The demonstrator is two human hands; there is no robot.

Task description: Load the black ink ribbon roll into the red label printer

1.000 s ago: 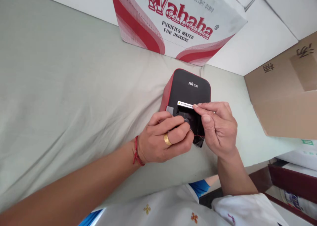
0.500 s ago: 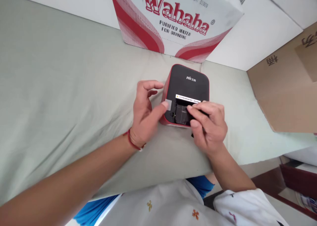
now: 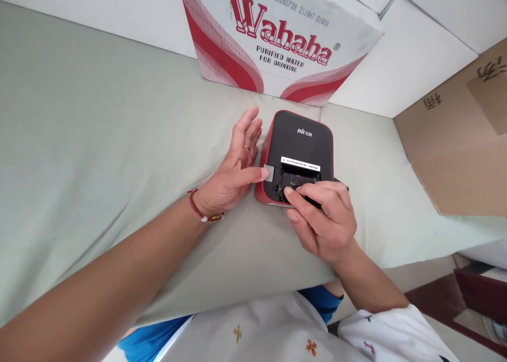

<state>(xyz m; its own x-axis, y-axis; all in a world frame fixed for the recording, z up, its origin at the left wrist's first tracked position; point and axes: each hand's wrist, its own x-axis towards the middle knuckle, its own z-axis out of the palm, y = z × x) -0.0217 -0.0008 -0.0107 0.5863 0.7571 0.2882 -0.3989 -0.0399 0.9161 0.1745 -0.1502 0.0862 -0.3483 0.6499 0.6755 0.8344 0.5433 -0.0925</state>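
A small black printer (image 3: pixel 301 140) with red sides stands on the pale green cloth (image 3: pixel 99 140), its front slot facing me. My left hand (image 3: pixel 233 172) lies against the printer's left side with its fingers stretched out. Its thumb tip rests on a grey tab at the front left corner. That hand wears a gold ring, and a red cord is on the wrist. My right hand (image 3: pixel 322 219) is curled over the printer's front edge, fingers pressed onto the slot area. A dark bit shows behind its knuckles; I cannot make out what it is.
A white and red Wahaha water carton (image 3: pixel 277 34) stands just behind the printer. A brown cardboard box (image 3: pixel 455 135) is at the right. White boxes (image 3: pixel 415 55) line the back. The cloth's edge runs near my body, with a dark red piece of furniture (image 3: pixel 475 293) lower right.
My left hand left the printer's front, moved to its left side and stretched out its fingers. My right hand dropped from the white label to the front slot.
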